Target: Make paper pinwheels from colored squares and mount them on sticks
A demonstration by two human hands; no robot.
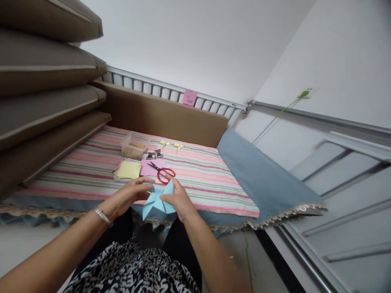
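A light blue paper pinwheel (pixel 157 198), its corners folded in toward the middle, is held up in front of the table's near edge. My right hand (pixel 181 200) grips its right side, the thumb pressed on its front near the centre. At the left edge my left hand (pixel 134 192) has its fingers curled against the paper, with some fingertips hidden. Just beyond the hands lie red-handled scissors (pixel 165 171), blades slightly apart, on a stack of pink paper squares (pixel 149 167). Yellow paper squares (pixel 128 169) are stacked beside them.
A clear plastic box (pixel 133 146) of thin wooden sticks stands behind the paper. Small metallic pieces (pixel 152 154) lie by it. Two small yellow pinwheels (pixel 178 145) rest farther back on the striped cloth (pixel 201 175). Stacked brown cushions (pixel 51 81) rise at left.
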